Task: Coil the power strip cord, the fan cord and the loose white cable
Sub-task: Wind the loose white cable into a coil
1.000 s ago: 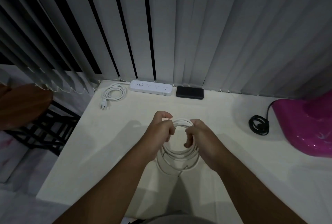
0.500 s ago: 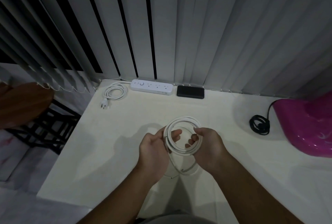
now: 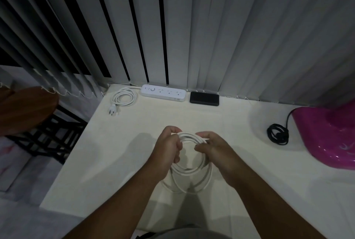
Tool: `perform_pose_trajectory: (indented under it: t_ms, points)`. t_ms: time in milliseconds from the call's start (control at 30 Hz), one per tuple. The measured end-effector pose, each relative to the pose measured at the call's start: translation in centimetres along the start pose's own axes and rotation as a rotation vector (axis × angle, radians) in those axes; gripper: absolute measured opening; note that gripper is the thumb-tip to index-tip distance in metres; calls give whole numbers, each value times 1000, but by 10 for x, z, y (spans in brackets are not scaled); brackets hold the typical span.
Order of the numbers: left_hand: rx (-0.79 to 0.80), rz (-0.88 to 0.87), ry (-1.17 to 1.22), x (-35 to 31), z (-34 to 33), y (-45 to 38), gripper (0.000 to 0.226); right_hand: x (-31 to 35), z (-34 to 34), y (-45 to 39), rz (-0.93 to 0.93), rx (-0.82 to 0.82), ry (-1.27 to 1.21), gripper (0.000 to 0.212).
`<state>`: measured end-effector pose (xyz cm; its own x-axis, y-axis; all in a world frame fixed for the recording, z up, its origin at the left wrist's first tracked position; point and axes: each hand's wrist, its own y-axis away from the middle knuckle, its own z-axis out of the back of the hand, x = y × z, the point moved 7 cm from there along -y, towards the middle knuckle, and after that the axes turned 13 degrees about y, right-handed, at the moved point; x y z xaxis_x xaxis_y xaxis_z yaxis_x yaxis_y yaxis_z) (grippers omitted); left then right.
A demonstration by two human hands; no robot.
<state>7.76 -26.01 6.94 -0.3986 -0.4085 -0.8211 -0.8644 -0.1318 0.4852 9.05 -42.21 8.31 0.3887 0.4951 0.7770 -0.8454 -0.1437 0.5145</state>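
Both hands hold the loose white cable [image 3: 192,171], wound into several round loops above the middle of the white table [image 3: 107,162]. My left hand [image 3: 169,148] grips the coil's left side and my right hand [image 3: 213,148] grips its right side near the top. A looser loop hangs below the coil. The white power strip [image 3: 163,93] lies at the back edge, its white cord [image 3: 124,97] coiled to its left with the plug beside it. The fan's black cord [image 3: 277,136] lies coiled at the right beside the pink fan base [image 3: 330,135].
A black flat box [image 3: 204,98] lies right of the power strip. Grey vertical blinds [image 3: 192,27] hang along the table's back edge. Off the table's left edge are a brown round seat [image 3: 25,110] and a black frame [image 3: 51,139].
The coil was lifted and tilted up towards me half a second ago. Now it is lowered and flatter, with both hands gripping its upper sides.
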Motion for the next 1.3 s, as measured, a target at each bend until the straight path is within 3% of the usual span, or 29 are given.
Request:
perform_pose_trajectory:
  t_ms: [133,233,367,467,633,700,800,933,1000,1100,1200,1300]
  points:
    - [72,-16,-165,-8,-10,-3,38,14,0,-2,4,117,177,18]
    - [110,-24,-126,-9,-12,-7,54,7,0,-1,-81,158,239,22]
    - [52,28,41,10,-5,1,60,-3,0,-1,-103,62,45,15]
    - [-83,89,-4,30,0,13,48,-16,-11,-3,-163,2,-288,19]
    - [-146,298,226,47,4,16,11,-33,-27,0,-281,35,-521,25]
    - [-110,388,356,51,0,17,4,-36,-22,-2,-286,-14,-392,23]
    - [-96,359,467,47,-1,11,11,-37,-20,-3,-249,-50,-195,24]
    - [-115,181,289,30,2,2,10,-41,-28,2,-194,52,-58,13]
    - [-142,86,87,19,6,-1,12,-33,-19,0,-115,-5,26,33]
    - [-102,61,-237,7,2,-2,34,-6,5,-2,97,-112,157,56]
    - [23,92,-445,2,-15,0,46,13,9,-4,199,-31,354,34]
    - [136,24,-441,0,-29,-1,50,14,2,-6,180,24,480,6]
